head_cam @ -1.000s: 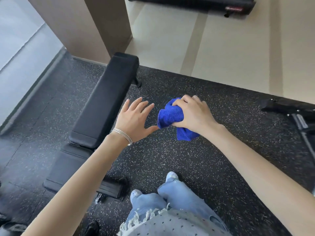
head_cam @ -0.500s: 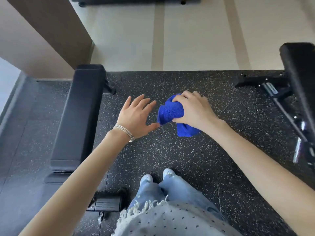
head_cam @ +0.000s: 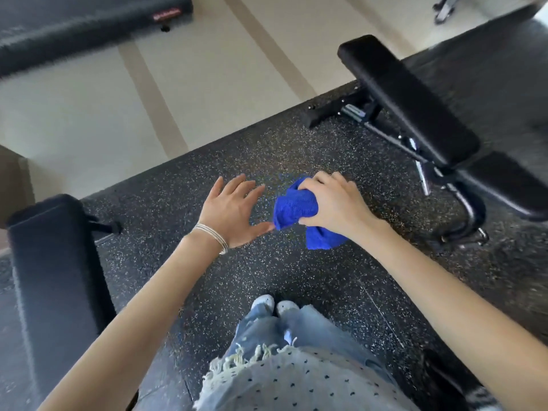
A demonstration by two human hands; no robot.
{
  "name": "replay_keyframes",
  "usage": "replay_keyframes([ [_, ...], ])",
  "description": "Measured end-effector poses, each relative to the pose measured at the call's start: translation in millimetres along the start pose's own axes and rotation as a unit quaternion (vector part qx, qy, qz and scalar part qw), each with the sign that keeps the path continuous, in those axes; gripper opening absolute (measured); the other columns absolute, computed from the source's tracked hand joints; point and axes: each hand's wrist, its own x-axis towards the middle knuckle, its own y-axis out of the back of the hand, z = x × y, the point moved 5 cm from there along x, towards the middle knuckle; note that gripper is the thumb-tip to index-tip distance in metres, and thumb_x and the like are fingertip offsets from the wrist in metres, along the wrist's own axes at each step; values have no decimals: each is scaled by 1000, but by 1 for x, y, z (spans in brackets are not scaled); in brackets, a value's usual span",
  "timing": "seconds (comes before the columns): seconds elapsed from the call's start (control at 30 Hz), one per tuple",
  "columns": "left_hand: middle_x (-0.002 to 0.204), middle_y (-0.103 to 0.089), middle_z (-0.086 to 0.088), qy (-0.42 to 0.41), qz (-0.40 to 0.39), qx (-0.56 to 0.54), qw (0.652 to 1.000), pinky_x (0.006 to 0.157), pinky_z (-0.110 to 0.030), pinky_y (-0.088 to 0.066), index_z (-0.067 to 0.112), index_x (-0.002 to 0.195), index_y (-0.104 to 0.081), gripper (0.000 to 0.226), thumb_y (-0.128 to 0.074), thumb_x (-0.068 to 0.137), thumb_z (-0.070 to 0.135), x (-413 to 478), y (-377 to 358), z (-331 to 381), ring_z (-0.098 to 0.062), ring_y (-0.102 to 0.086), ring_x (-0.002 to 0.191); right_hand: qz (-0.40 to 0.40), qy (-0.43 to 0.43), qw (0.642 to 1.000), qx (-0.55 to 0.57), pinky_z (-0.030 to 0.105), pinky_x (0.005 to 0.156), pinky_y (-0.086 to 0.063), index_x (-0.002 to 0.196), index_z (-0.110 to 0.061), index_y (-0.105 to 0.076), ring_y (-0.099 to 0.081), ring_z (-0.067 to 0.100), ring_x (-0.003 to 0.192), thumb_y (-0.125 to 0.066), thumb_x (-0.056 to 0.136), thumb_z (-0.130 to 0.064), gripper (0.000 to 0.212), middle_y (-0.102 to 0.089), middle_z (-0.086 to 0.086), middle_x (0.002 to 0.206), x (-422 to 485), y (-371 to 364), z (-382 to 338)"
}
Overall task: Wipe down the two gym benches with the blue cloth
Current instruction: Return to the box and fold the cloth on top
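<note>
A: What covers the ground?
B: Black speckled rubber flooring [head_cam: 184,262], meeting a pale floor [head_cam: 74,114] with tan stripes [head_cam: 154,105].
A: And top left?
B: A black pad [head_cam: 89,25] with a red label [head_cam: 167,13], possibly a mat. White shoes [head_cam: 262,302] show below.

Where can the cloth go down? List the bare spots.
The speckled floor between the left bench and right bench, ahead of the shoes, is bare. Both bench pads are bare too. Crowded: the frame under the right bench. The right hand grips the cloth; the left hand holds nothing.
</note>
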Motion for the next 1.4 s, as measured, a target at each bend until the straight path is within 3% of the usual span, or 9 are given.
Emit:
replay_keyframes([
  [0.33, 152, -30, 3, -151, -10, 33, 988, 118, -48, -5, 29, 147, -21, 85, -41, 78, 75, 48, 7, 20, -19, -15, 145, 39, -138, 989, 34, 44, 90, -40, 123, -26, -49, -45, 27, 110, -74, 72, -49, 62, -50, -1, 120, -34, 0, 26],
  [0.7, 155, -21, 2, -278, -36, 53, 958, 118, -49, -3, 29, 149, -13, 88, -42, 78, 74, 92, 11, 111, -21, -10, 146, 73, -257, 962, 54, 46, 87, -42, 122, -26, -51, -46, 29, 109, -74, 68, -55, 67, -52, 0, 117, -93, 5, 102],
  [1.4, 156, -18, 3, -424, -63, 102, 898, 119, -48, -4, 30, 149, -10, 86, -42, 81, 71, 157, -3, 413, -21, -7, 146, 98, -388, 912, 85, 47, 88, -42, 124, -26, -49, -46, 29, 111, -73, 69, -55, 66, -51, 0, 118, -262, 1, 323],
])
